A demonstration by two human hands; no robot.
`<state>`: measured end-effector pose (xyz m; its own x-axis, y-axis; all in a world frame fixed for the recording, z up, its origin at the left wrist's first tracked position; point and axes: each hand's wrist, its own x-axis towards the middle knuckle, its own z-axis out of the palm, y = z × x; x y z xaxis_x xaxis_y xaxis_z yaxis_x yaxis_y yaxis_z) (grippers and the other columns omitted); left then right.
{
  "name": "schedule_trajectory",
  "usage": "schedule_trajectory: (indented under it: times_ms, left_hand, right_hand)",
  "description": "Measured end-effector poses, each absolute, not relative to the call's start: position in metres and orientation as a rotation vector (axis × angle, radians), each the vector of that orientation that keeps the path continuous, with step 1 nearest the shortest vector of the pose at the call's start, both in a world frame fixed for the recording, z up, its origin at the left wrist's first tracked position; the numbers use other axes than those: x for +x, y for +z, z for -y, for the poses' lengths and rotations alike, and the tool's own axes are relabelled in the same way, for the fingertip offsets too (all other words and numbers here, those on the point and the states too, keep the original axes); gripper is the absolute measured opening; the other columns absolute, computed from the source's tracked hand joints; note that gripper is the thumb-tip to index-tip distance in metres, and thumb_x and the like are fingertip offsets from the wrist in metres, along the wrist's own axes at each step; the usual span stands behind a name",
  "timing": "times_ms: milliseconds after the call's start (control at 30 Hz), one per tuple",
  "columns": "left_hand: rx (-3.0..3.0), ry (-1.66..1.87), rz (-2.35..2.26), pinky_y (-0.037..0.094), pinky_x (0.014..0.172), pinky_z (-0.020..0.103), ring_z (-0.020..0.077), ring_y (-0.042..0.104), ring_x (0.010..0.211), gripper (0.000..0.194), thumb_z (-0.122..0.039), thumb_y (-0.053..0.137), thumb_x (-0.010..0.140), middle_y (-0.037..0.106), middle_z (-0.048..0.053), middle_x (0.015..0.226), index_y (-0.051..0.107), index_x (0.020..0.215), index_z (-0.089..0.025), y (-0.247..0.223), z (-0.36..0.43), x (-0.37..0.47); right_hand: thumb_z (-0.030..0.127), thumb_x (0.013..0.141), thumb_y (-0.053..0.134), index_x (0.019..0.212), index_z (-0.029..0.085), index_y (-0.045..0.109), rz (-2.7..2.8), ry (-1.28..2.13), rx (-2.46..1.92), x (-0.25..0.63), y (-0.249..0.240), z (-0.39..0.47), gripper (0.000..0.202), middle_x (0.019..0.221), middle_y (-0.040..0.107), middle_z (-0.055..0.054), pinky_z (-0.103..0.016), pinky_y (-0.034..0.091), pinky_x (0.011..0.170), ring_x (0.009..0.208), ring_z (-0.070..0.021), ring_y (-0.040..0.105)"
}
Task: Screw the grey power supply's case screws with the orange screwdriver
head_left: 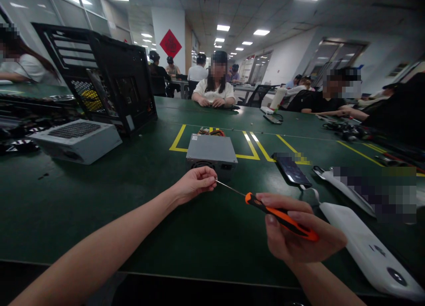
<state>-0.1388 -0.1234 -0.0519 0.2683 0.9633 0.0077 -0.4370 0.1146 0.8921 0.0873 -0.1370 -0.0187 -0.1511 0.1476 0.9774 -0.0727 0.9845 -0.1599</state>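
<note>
An orange and black screwdriver (pixel 282 215) is gripped by the handle in my right hand (pixel 305 235). Its thin metal shaft points left, and the tip meets the fingertips of my left hand (pixel 197 185). Those fingers are pinched together; whatever small thing they hold at the tip is hidden. Just beyond my left hand, a grey computer power supply (pixel 212 149) rests on the green table (pixel 159 160), its fan grille and socket facing me. A bundle of coloured cables (pixel 212 131) lies behind it.
To the left stand a second power supply (pixel 79 140) and a black computer case (pixel 128 91). A phone (pixel 292 170) and a white device (pixel 368 248) joined by a cable lie right. Yellow tape (pixel 247 156) marks the table. A person (pixel 214 87) sits opposite.
</note>
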Motion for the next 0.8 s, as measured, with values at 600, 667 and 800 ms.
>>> schedule_trajectory:
  times_ms: [600, 667, 800]
  left_hand:
    - [0.946, 1.121, -0.717, 0.045, 0.069, 0.021, 0.007, 0.057, 0.068, 0.018, -0.019, 0.074, 0.068, 0.06, 0.0, 0.076, 0.063, 0.08, -0.013, -0.051, 0.1238, -0.1396]
    - [0.944, 1.126, -0.723, 0.045, 0.069, 0.022, 0.0069, 0.056, 0.068, 0.017, -0.019, 0.074, 0.069, 0.06, 0.0, 0.076, 0.063, 0.08, -0.013, -0.0509, 0.1236, -0.1403]
    - [0.917, 1.136, -0.692, 0.045, 0.068, 0.021, 0.0067, 0.056, 0.067, 0.017, -0.019, 0.074, 0.069, 0.059, 0.0, 0.077, 0.063, 0.08, -0.013, -0.0499, 0.1232, -0.1419]
  right_hand:
    - [-0.011, 0.062, 0.052, 0.121, 0.016, 0.045, 1.748, 0.132, -0.031, 0.0852, -0.02, 0.1366, 0.065, 0.104, 0.063, -0.007, -0.035, 0.06, 0.064, 0.086, -0.0192, 0.064]
    - [-0.01, 0.063, 0.052, 0.119, 0.016, 0.046, 1.774, 0.127, -0.022, 0.0848, -0.0205, 0.1377, 0.062, 0.104, 0.062, -0.007, -0.036, 0.06, 0.065, 0.087, -0.0187, 0.064]
    - [-0.01, 0.063, 0.054, 0.115, 0.014, 0.047, 1.817, 0.106, -0.017, 0.0854, -0.0231, 0.1376, 0.057, 0.104, 0.062, -0.009, -0.036, 0.06, 0.067, 0.09, -0.0194, 0.064]
